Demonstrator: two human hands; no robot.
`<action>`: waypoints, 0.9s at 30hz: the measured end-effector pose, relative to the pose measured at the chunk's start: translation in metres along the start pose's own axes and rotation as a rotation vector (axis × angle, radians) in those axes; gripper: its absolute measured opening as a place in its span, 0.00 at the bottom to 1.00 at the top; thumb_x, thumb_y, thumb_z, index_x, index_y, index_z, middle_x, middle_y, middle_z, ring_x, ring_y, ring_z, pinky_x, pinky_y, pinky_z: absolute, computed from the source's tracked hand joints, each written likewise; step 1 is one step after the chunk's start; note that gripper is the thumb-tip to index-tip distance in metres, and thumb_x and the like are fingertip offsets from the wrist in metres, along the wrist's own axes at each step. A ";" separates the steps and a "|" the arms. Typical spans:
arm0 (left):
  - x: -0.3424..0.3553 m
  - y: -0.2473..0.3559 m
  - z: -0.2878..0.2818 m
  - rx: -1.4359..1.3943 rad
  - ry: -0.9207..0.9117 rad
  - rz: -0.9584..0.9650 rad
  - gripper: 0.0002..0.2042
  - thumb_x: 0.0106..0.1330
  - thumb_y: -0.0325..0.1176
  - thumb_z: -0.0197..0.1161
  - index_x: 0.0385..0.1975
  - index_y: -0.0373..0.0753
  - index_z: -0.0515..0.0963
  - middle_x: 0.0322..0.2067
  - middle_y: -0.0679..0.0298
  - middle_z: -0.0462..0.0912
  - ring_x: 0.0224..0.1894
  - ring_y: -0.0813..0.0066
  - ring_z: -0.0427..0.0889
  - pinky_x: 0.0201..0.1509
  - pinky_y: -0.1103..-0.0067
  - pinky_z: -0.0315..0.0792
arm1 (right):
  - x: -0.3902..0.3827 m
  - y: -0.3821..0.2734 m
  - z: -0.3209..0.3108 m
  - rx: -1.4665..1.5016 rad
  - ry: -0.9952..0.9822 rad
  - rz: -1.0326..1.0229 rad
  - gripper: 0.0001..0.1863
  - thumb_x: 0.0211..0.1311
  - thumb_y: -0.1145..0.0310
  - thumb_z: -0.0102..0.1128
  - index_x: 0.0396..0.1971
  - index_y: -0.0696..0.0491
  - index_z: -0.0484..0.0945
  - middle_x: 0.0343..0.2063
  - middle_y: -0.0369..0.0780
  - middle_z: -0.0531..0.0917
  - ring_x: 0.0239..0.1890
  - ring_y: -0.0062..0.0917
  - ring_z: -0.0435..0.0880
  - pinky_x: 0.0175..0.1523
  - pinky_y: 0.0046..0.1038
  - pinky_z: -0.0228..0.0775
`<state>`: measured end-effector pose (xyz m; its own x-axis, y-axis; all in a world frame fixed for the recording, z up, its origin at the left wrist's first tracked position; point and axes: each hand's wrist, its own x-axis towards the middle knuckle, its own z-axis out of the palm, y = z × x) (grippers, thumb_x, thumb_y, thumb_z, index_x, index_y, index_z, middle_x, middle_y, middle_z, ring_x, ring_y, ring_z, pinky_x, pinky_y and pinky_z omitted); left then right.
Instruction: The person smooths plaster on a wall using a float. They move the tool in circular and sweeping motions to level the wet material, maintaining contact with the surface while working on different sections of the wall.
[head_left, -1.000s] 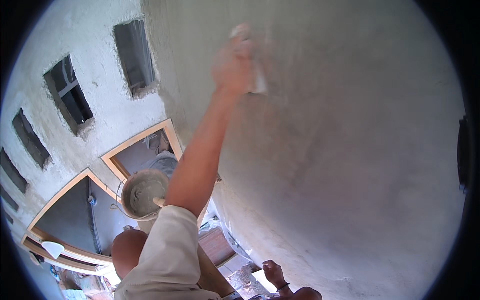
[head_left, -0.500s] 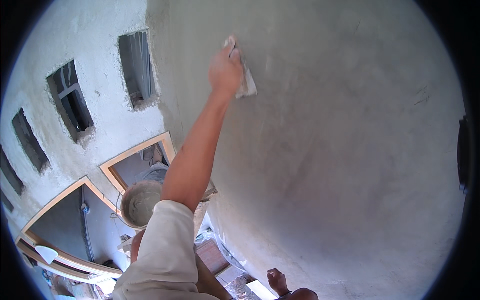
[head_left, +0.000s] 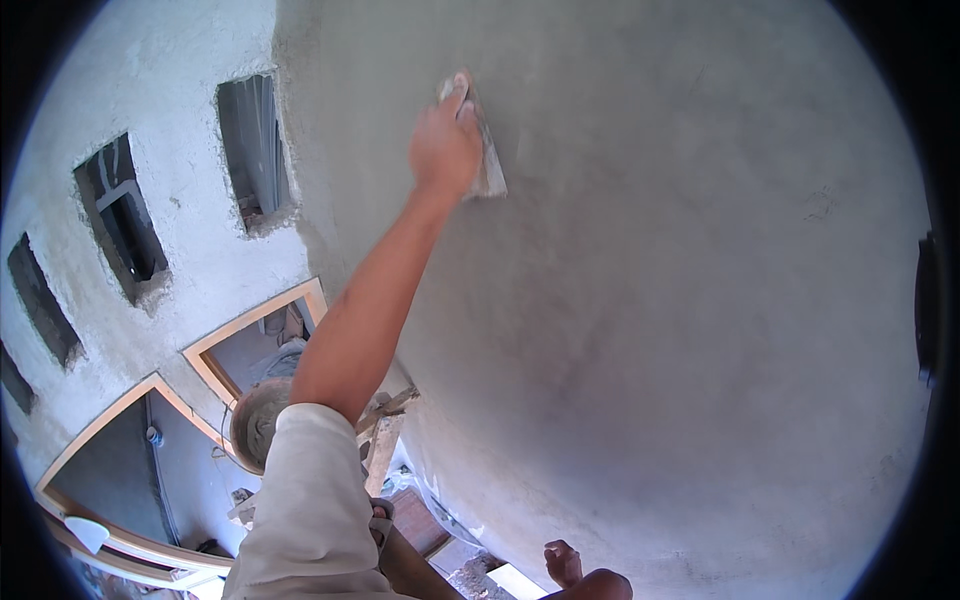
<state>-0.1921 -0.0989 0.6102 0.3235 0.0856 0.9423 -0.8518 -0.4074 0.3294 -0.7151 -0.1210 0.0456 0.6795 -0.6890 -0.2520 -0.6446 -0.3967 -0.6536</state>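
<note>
My left hand (head_left: pixel 443 150) is closed round the handle of a plastering trowel (head_left: pixel 490 175) and holds its flat blade against the grey plastered wall (head_left: pixel 650 250). That arm reaches up and forward from a cream sleeve (head_left: pixel 312 500). What looks like my right hand (head_left: pixel 562 563) is low at the bottom edge, beside the wall, small and partly cut off. Its fingers look curled, with nothing visible in them. A round bucket (head_left: pixel 258 425) of wet grey mortar stands below the left forearm, partly hidden by the elbow and sleeve.
A whitish wall (head_left: pixel 205 190) on the left has several rough rectangular openings. Below them are wood-framed openings (head_left: pixel 250 325). Rough timber pieces (head_left: pixel 384 450) lie beside the bucket, by the grey wall's lower edge. Reddish brickwork (head_left: pixel 415 520) shows far below.
My left hand and the trowel have shifted slightly left in the picture, still at the wall. The view has turned a little, moving the openings and bucket left and revealing more timber.
</note>
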 end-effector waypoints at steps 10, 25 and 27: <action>0.033 0.151 -0.047 -0.301 -0.106 0.380 0.18 0.71 0.48 0.50 0.57 0.55 0.77 0.32 0.52 0.81 0.34 0.50 0.80 0.39 0.59 0.74 | -0.002 0.000 -0.014 0.054 0.121 0.113 0.10 0.63 0.71 0.55 0.41 0.55 0.81 0.30 0.46 0.86 0.32 0.28 0.86 0.36 0.29 0.77; -0.035 0.217 -0.062 -0.379 -0.199 0.250 0.24 0.68 0.31 0.56 0.64 0.59 0.70 0.49 0.55 0.77 0.45 0.53 0.80 0.49 0.65 0.75 | -0.038 0.003 -0.017 0.142 0.251 0.212 0.10 0.64 0.73 0.54 0.42 0.57 0.79 0.29 0.44 0.85 0.30 0.26 0.84 0.34 0.27 0.76; -0.019 0.257 -0.072 -0.403 -0.109 0.437 0.23 0.67 0.29 0.56 0.63 0.55 0.71 0.46 0.53 0.77 0.43 0.53 0.81 0.42 0.64 0.77 | -0.042 0.000 -0.010 0.155 0.260 0.202 0.10 0.64 0.73 0.54 0.42 0.57 0.79 0.29 0.44 0.84 0.30 0.26 0.84 0.34 0.27 0.76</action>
<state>-0.4468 -0.1398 0.6813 -0.0698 -0.1142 0.9910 -0.9975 -0.0057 -0.0710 -0.7476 -0.0982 0.0633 0.4196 -0.8830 -0.2104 -0.6826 -0.1541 -0.7144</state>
